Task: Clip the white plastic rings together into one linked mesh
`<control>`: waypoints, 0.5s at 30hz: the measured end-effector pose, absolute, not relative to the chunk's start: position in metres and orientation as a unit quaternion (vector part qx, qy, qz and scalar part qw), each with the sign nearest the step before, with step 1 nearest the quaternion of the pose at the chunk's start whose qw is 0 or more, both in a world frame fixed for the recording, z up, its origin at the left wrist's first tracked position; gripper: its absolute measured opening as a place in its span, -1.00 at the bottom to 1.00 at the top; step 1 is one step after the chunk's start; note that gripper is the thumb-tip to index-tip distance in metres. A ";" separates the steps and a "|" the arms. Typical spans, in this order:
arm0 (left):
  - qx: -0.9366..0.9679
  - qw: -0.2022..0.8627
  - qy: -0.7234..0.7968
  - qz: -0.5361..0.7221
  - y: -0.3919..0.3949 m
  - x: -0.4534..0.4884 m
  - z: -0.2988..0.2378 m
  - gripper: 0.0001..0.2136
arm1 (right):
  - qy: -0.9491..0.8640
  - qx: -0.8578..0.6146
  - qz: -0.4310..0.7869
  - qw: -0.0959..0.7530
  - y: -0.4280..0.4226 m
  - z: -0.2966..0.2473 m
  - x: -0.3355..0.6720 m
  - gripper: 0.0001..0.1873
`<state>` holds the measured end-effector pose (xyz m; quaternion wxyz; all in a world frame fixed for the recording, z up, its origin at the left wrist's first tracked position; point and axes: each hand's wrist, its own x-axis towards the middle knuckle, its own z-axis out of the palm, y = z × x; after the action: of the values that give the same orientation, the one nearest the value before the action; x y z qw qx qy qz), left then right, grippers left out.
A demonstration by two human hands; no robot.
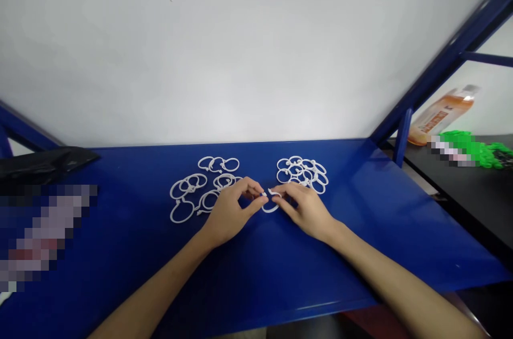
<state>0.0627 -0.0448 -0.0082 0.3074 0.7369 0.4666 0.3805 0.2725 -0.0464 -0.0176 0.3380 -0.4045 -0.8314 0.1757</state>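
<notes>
Head view: white loop (270, 211) in both hands (228, 213) (309, 211), orange-filled bottle (443, 116) at right.

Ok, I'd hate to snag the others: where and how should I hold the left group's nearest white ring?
I'd pinch the white ring by its near-left edge, coming from the near left: it lies flat on the table, with other rings beyond and to its right.

White rings (270, 211), blue tabletop (260, 269), pale grey wall (240, 61).

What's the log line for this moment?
left hand: holds ring | right hand: holds ring | ring: ends apart | left rings, right rings: on table
</notes>
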 end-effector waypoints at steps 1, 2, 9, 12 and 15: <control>0.735 0.317 0.462 0.381 -0.045 0.062 -0.008 -0.95 | -0.833 -0.396 0.175 0.344 -0.046 -0.018 0.273 -0.83; 0.735 0.322 0.458 0.383 -0.046 0.062 -0.007 -0.94 | -0.838 -0.385 0.171 0.346 -0.047 -0.018 0.273 -0.82; 0.768 0.274 0.412 0.407 -0.047 0.061 -0.014 -0.84 | -0.883 -0.312 0.095 0.339 -0.054 -0.011 0.270 -0.73; 0.787 0.253 0.385 0.412 -0.046 0.062 -0.018 -0.80 | -0.894 -0.297 0.084 0.324 -0.055 -0.009 0.271 -0.71; 0.798 0.232 0.363 0.422 -0.046 0.062 -0.022 -0.79 | -0.908 -0.278 0.084 0.302 -0.056 -0.007 0.273 -0.69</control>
<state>0.0621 -0.0458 -0.0217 0.2319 0.7979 0.3631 0.4216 0.2728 -0.0557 -0.0073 0.3023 -0.2784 -0.9078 0.0843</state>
